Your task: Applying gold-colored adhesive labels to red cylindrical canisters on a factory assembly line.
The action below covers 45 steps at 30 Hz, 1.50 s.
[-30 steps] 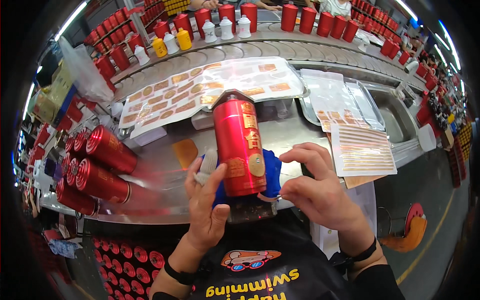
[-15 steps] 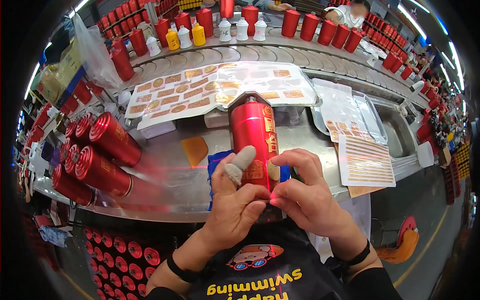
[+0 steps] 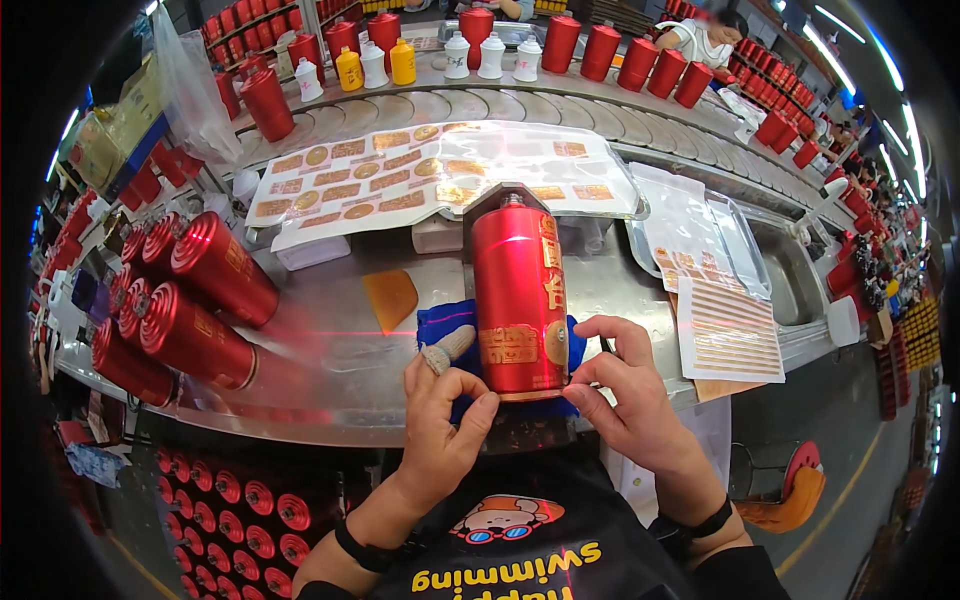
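Centre of frame: left hand [image 3: 438, 435] and right hand [image 3: 635, 405] flank the base of a glossy red cylindrical bottle [image 3: 515, 295]; whether the fingers [image 3: 608, 371] grip anything is unclear.

Bright; white tube lights [image 3: 830, 60] glare beyond far right corner of desk [image 3: 340, 385]. Pale sheen on desk, red tint toward left edge. Glossy highlights on red bottle [image 3: 512, 290]. Dimmer floor [image 3: 845, 470] past right edge. Fisheye bends lines; rim black.

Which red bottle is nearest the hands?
The red bottle over the blue cloth, its base between the left hand and right hand; every other red bottle is farther from both.
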Each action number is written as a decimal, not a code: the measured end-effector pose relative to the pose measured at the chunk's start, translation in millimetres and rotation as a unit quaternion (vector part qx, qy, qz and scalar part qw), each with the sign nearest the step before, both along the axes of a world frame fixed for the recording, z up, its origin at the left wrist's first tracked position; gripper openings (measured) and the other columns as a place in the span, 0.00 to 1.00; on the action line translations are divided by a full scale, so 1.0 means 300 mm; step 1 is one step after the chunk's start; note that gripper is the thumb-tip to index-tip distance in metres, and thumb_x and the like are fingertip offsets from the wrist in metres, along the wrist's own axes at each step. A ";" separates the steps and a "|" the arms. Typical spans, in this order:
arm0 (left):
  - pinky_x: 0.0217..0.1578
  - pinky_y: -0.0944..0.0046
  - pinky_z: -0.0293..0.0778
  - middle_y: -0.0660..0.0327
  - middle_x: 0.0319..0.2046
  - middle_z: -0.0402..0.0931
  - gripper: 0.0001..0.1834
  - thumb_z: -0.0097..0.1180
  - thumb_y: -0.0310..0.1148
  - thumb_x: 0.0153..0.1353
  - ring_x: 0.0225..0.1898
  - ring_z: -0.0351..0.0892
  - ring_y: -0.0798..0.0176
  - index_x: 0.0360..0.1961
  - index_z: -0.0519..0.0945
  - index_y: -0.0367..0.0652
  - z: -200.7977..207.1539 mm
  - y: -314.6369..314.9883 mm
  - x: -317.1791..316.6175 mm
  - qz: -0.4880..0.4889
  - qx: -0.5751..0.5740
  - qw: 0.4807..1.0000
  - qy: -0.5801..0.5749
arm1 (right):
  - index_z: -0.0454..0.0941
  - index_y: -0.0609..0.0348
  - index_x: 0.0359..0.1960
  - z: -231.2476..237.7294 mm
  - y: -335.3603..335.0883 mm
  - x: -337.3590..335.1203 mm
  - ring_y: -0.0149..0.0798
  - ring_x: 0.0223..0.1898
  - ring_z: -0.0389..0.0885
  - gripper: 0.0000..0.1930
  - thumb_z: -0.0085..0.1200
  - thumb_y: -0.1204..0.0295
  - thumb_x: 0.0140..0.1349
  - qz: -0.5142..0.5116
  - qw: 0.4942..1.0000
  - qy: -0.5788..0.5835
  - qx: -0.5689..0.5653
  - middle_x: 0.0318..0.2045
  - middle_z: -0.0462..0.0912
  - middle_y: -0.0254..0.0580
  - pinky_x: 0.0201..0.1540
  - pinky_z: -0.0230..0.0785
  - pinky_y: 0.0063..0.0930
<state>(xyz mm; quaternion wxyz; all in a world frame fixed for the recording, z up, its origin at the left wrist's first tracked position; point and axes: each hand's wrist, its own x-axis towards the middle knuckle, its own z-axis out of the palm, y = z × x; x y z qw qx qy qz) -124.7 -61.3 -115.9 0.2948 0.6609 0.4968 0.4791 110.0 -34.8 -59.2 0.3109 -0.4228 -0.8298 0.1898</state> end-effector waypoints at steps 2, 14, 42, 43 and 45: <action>0.68 0.44 0.52 0.38 0.64 0.70 0.08 0.61 0.34 0.63 0.66 0.63 0.39 0.35 0.79 0.41 -0.007 0.002 -0.002 0.001 -0.007 1.000 -0.005 | 0.78 0.59 0.32 -0.007 0.001 0.001 0.52 0.60 0.69 0.07 0.65 0.72 0.62 -0.002 1.000 0.004 -0.003 0.56 0.72 0.53 0.61 0.63 0.42; 0.65 0.48 0.58 0.41 0.59 0.74 0.08 0.60 0.34 0.63 0.61 0.67 0.42 0.35 0.78 0.40 -0.011 0.003 -0.011 0.003 -0.078 0.997 -0.028 | 0.79 0.61 0.33 -0.018 -0.002 0.001 0.54 0.56 0.70 0.08 0.64 0.71 0.62 -0.023 0.999 0.038 -0.025 0.53 0.74 0.53 0.59 0.63 0.43; 0.57 0.56 0.63 0.54 0.43 0.70 0.12 0.57 0.35 0.70 0.50 0.67 0.51 0.46 0.72 0.40 -0.094 -0.003 -0.007 0.036 0.037 0.992 -0.118 | 0.80 0.60 0.35 -0.032 -0.003 0.040 0.50 0.57 0.70 0.07 0.60 0.70 0.66 -0.015 0.996 0.059 -0.069 0.53 0.74 0.51 0.59 0.63 0.40; 0.55 0.53 0.66 0.53 0.41 0.73 0.08 0.59 0.28 0.66 0.47 0.71 0.49 0.43 0.74 0.42 -0.086 -0.010 -0.014 0.031 0.092 0.990 -0.101 | 0.79 0.60 0.35 -0.035 -0.002 0.043 0.50 0.57 0.71 0.08 0.60 0.69 0.67 -0.011 0.994 0.065 -0.082 0.53 0.74 0.51 0.59 0.63 0.40; 0.55 0.51 0.68 0.52 0.40 0.76 0.10 0.61 0.25 0.63 0.47 0.72 0.47 0.43 0.74 0.44 -0.059 -0.010 -0.011 -0.005 0.159 0.986 -0.045 | 0.78 0.60 0.33 -0.033 -0.002 0.046 0.46 0.55 0.71 0.10 0.57 0.67 0.69 -0.003 0.990 0.078 -0.114 0.54 0.74 0.50 0.57 0.63 0.37</action>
